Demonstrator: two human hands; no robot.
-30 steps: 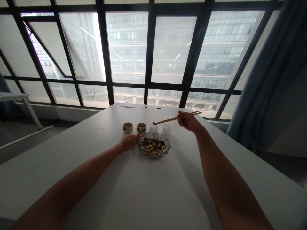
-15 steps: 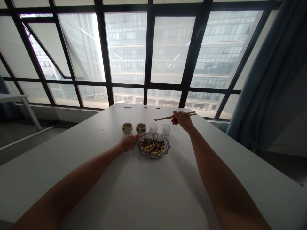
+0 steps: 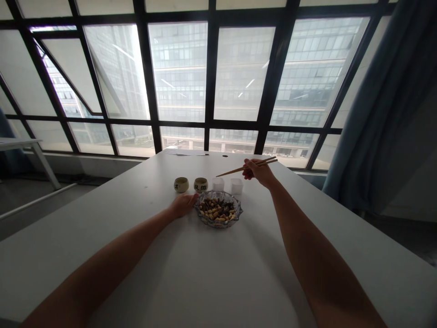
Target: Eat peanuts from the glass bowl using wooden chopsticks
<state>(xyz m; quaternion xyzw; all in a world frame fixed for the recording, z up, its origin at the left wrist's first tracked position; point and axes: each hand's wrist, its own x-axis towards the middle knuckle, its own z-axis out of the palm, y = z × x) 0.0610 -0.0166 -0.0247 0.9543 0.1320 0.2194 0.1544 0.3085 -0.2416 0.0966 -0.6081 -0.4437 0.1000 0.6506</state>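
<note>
In the head view a clear glass bowl [image 3: 218,223] with a scalloped rim holds peanuts and dark seeds. My left hand [image 3: 182,205] grips the bowl's left edge, thumb at the rim, its other fingers partly hidden. A pair of wooden chopsticks [image 3: 234,171] is in my right hand [image 3: 256,170], raised beyond the bowl. Their tips are together above the left clear plastic cup [image 3: 218,184], and I see nothing held between them. Beside it stands a second clear plastic cup [image 3: 236,186]. Whether anything lies inside the cups is too small to tell.
Two cream cups with dark lettering, a left one [image 3: 181,184] and a right one [image 3: 200,184], stand in line with the plastic cups. The white table [image 3: 218,269] reaches toward large windows. A blue curtain [image 3: 362,150] hangs at the right.
The chopstick tips have dipped slightly down and left, toward the left plastic cup. A small dark piece seen at their tips before is gone from them. My left hand stays at the bowl.
</note>
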